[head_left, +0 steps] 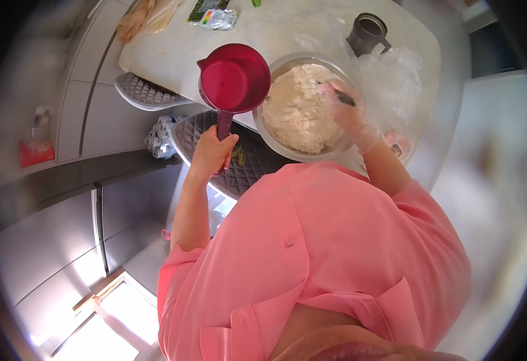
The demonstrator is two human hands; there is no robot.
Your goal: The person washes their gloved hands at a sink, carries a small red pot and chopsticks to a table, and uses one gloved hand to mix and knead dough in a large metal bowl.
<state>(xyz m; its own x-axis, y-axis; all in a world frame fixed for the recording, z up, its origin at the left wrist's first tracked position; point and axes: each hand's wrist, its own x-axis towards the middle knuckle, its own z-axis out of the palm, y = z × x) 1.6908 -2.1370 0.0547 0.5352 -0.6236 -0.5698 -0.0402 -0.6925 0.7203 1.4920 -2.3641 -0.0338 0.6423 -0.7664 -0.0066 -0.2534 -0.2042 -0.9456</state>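
A magenta plastic dipper [234, 79] with a pouring lip is held by its handle in my left hand [213, 152], left of the bowl's rim. Its inside shows no clear contents. The metal bowl [286, 151] stands at the table edge and holds a heap of crumbly white dough or flour [302, 110]. Over the bowl's right side is my right hand [345, 108], in a clear plastic glove, closed around a dark-handled utensil [344, 97]. The utensil's far end is hidden in the white mass.
Crumpled clear plastic [392, 83] lies right of the bowl, beside a dark mug [368, 34]. Foil packets [219, 19] and a plastic bag [144, 20] are on the table's far side. Quilted chairs [250, 158] stand against the near edge, with bundled bottles [160, 137] behind.
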